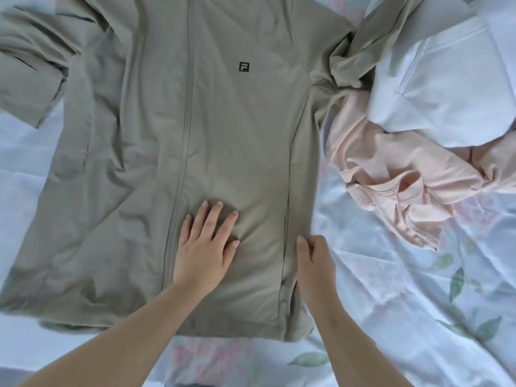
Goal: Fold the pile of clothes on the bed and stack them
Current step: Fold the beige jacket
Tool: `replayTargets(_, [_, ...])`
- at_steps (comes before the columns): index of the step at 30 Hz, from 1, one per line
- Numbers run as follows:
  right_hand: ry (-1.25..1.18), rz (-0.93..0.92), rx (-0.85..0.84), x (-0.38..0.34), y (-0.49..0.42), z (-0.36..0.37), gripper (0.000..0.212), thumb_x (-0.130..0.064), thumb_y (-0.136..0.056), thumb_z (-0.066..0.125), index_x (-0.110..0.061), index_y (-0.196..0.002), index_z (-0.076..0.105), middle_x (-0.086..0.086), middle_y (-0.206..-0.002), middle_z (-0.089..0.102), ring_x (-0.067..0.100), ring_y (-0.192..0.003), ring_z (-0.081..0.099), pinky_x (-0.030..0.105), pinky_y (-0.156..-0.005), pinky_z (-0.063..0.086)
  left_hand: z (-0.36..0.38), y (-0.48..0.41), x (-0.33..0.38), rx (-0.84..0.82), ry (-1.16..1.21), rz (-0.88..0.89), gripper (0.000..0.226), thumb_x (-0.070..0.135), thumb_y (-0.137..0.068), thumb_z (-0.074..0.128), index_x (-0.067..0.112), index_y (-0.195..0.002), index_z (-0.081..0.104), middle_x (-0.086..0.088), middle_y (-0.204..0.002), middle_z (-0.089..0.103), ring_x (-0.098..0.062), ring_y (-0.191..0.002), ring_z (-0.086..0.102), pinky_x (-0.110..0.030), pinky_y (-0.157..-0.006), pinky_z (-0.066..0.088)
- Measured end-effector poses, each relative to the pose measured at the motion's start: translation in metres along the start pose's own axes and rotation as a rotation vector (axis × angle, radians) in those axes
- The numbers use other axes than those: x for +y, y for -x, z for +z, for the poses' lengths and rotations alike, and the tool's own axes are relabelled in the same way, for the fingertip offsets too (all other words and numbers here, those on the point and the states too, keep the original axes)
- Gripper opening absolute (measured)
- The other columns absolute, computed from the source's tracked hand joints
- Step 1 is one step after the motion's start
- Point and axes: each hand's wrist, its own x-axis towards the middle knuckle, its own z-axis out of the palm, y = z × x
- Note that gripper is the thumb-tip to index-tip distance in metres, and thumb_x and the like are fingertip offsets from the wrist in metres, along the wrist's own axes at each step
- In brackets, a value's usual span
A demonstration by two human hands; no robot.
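Sage-grey zip jacket (229, 141) lies front-up and spread flat on the bed's floral sheet (396, 297), hem nearest the camera. Zipper (184, 141) is closed, with a small black logo (244, 66) on the chest.

Left hand (205, 247) is flat on the lower front just right of the zipper, fingers straight and spread, pressing the cloth. Right hand (314, 258) is at the jacket's right side edge, thumb on top and fingers curled, pinching the fabric.

One sleeve (36, 79) lies out to the left; the other (351, 51) is bunched at upper right.

Rest of pile is right of the jacket, unfolded: crumpled pink garment (391, 174) and white garment (452, 88).
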Motion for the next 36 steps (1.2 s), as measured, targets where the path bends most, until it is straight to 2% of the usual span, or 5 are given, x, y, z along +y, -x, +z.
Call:
replayTargets(4, [0.077, 0.077, -0.218, 0.026, 0.026, 0.006, 0.016, -0.025, -0.09, 0.06, -0.016, -0.095, 0.048, -0.002, -0.081, 0.056, 0.019, -0.075, 0.056, 0.024, -0.06, 0.039, 0.003, 0.02, 0.001, -0.027, -0.021, -0.029, 0.049, 0.046, -0.089, 0.034, 0.027, -0.134, 0.039, -0.009, -0.143, 0.041, -0.032, -0.134, 0.03, -0.048, -0.107, 0.025])
replayTargets(11, [0.05, 0.234, 0.006, 0.063, 0.042, -0.015, 0.038, -0.031, -0.096, 0.051, -0.007, -0.066, 0.045, 0.004, -0.062, 0.046, 0.019, -0.06, 0.043, 0.031, -0.055, 0.032, -0.002, 0.044, 0.0, -0.094, -0.026, 0.041, 0.05, 0.045, -0.087, 0.035, 0.027, -0.133, 0.041, -0.01, -0.14, 0.048, -0.029, -0.131, 0.036, -0.039, -0.106, 0.024])
replayTargets(23, [0.209, 0.292, 0.101, 0.08, 0.057, -0.026, 0.017, -0.005, -0.092, 0.039, -0.013, -0.102, 0.05, 0.009, -0.096, 0.056, 0.027, -0.086, 0.051, 0.037, -0.079, 0.04, -0.013, 0.067, 0.009, -0.24, 0.011, 0.032, 0.05, 0.047, -0.081, 0.037, 0.027, -0.126, 0.046, -0.007, -0.131, 0.057, -0.028, -0.119, 0.054, -0.044, -0.089, 0.051])
replayTargets(27, [0.454, 0.029, 0.142, 0.034, 0.065, -0.009, 0.048, -0.014, -0.09, 0.048, -0.02, -0.136, 0.037, 0.002, -0.144, 0.034, 0.026, -0.128, 0.033, 0.039, -0.105, 0.024, -0.036, 0.054, -0.006, -0.248, 0.065, -0.067, 0.046, 0.044, -0.081, 0.039, 0.027, -0.12, 0.053, -0.005, -0.125, 0.059, -0.027, -0.108, 0.061, -0.039, -0.08, 0.053])
replayTargets(36, [0.698, -0.348, -0.111, -0.085, 0.027, 0.085, 0.052, -0.022, -0.094, 0.043, -0.025, -0.144, 0.026, -0.001, -0.159, 0.008, 0.02, -0.144, 0.014, 0.038, -0.113, 0.018, -0.069, 0.008, -0.109, -0.148, 0.27, -0.417, 0.053, 0.039, -0.095, 0.046, 0.028, -0.145, 0.031, 0.002, -0.155, 0.02, -0.022, -0.143, 0.015, -0.04, -0.112, 0.023])
